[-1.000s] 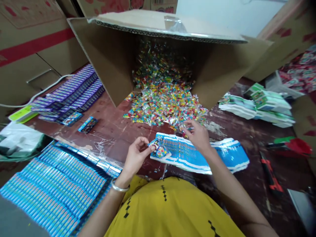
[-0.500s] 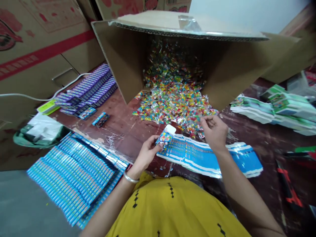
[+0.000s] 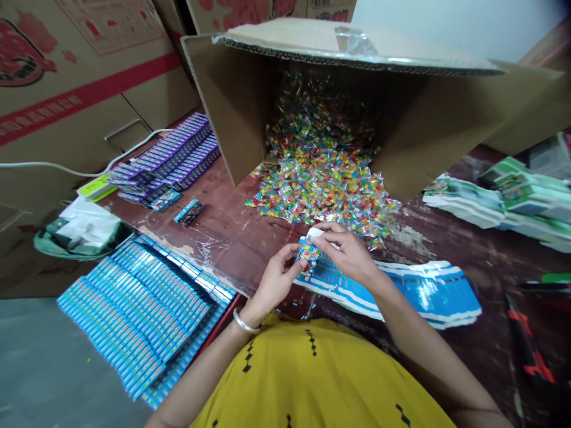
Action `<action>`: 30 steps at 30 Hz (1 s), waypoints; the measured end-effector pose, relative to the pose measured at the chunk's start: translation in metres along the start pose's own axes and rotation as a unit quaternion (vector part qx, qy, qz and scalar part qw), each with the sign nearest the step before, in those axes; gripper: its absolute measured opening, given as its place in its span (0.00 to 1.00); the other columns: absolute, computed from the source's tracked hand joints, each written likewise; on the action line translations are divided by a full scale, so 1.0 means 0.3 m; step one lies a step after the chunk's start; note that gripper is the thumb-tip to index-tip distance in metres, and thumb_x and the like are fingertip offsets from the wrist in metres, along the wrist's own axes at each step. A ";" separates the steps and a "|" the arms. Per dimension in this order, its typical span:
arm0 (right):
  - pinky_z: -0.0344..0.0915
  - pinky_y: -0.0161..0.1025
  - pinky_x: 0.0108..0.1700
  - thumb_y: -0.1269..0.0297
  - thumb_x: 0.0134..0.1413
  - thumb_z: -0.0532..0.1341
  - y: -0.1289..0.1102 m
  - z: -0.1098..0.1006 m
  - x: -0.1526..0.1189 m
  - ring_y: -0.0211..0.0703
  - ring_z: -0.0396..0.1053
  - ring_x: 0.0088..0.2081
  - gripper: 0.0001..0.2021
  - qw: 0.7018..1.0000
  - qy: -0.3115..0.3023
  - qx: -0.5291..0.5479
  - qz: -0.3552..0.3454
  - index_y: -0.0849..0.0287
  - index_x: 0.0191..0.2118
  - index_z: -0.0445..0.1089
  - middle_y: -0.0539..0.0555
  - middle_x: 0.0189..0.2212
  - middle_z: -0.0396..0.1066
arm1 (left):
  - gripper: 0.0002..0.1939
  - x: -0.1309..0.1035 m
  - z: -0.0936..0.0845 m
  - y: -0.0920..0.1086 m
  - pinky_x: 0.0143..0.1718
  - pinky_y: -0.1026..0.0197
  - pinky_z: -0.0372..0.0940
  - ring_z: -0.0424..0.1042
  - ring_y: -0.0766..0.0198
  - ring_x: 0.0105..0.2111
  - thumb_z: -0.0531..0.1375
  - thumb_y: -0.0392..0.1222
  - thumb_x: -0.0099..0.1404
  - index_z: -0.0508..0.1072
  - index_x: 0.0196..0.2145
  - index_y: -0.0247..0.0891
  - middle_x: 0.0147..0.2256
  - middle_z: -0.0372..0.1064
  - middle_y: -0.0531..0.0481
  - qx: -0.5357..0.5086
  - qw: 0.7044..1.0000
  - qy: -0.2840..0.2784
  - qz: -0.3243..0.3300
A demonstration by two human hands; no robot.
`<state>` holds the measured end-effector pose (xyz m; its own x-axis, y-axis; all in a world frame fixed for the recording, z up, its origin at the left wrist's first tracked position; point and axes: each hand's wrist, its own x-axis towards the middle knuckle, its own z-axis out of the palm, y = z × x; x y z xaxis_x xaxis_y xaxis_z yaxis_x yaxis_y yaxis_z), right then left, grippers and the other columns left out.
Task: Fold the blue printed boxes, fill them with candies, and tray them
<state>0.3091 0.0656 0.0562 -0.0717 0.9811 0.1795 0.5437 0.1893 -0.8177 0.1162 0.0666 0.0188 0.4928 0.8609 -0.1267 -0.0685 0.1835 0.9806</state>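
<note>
My left hand (image 3: 279, 276) grips a small blue printed carton (image 3: 309, 255) between thumb and fingers, holding it tilted with its white end flap up. At that flap, my right hand (image 3: 345, 252) is pinched closed on the carton's upper end. Whether a packet is also between those fingers is hidden. Under and beside the hands, a fanned row of flat blue cartons (image 3: 428, 294) lies on the table. Just beyond them is a heap of small clear packets of coloured candy (image 3: 321, 187), spilling from a cardboard box (image 3: 428, 128) on its side.
Filled blue cartons (image 3: 134, 315) stand in rows at the left. Purple cartons (image 3: 173, 151) are stacked behind, near two loose small boxes and a green basin (image 3: 57, 241). Green-white flat cartons (image 3: 513, 196) and a red-black cutter (image 3: 529, 345) lie right on the brown table (image 3: 236, 220).
My right hand has moved from the edge of the candy heap, left and down to the carton's flap. My left hand still holds the carton. The view has shifted slightly.
</note>
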 end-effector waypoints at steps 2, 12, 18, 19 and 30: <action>0.67 0.45 0.49 0.58 0.63 0.57 -0.003 0.015 -0.013 0.47 0.72 0.46 0.11 0.998 -0.004 0.063 0.029 0.53 0.42 0.76 0.54 0.45 0.74 | 0.18 0.001 0.008 0.001 0.42 0.61 0.67 0.73 0.62 0.39 0.61 0.45 0.64 0.67 0.49 0.37 0.43 0.72 0.45 -0.005 1.000 0.020 0.009; 0.69 0.39 0.37 0.59 0.56 0.64 0.027 0.120 -0.087 0.43 0.72 0.34 0.08 0.975 0.095 0.182 0.080 0.55 0.39 0.73 0.52 0.34 0.74 | 0.23 -0.004 0.011 0.023 0.40 0.63 0.68 0.71 0.63 0.39 0.64 0.41 0.61 0.65 0.53 0.40 0.43 0.70 0.47 -0.040 0.999 0.008 0.027; 0.69 0.43 0.46 0.60 0.57 0.63 0.012 0.130 -0.070 0.46 0.73 0.44 0.05 0.976 0.101 0.189 0.042 0.54 0.36 0.69 0.54 0.42 0.74 | 0.19 -0.001 0.005 0.028 0.36 0.65 0.66 0.70 0.64 0.38 0.65 0.43 0.59 0.64 0.45 0.40 0.40 0.68 0.49 -0.049 0.998 0.009 0.024; 0.69 0.43 0.46 0.61 0.56 0.64 0.009 0.132 -0.067 0.46 0.73 0.43 0.06 0.971 0.111 0.207 0.046 0.54 0.38 0.68 0.54 0.40 0.74 | 0.20 -0.001 0.008 0.029 0.37 0.66 0.66 0.70 0.64 0.39 0.66 0.42 0.59 0.63 0.46 0.40 0.41 0.68 0.49 -0.054 0.998 0.022 0.031; 0.68 0.39 0.37 0.56 0.45 0.70 0.030 0.101 -0.004 0.42 0.71 0.33 0.12 0.962 0.032 0.242 0.120 0.57 0.31 0.72 0.51 0.29 0.74 | 0.21 -0.020 0.004 0.035 0.43 0.61 0.68 0.71 0.60 0.45 0.64 0.41 0.60 0.61 0.49 0.41 0.44 0.68 0.47 0.031 0.996 0.067 0.049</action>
<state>0.2888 0.0672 0.0321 0.0679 0.9973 -0.0265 0.0840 -0.0322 -0.9959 0.1135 0.0629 0.0300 0.3650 0.9299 -0.0441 -0.0545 0.0687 0.9961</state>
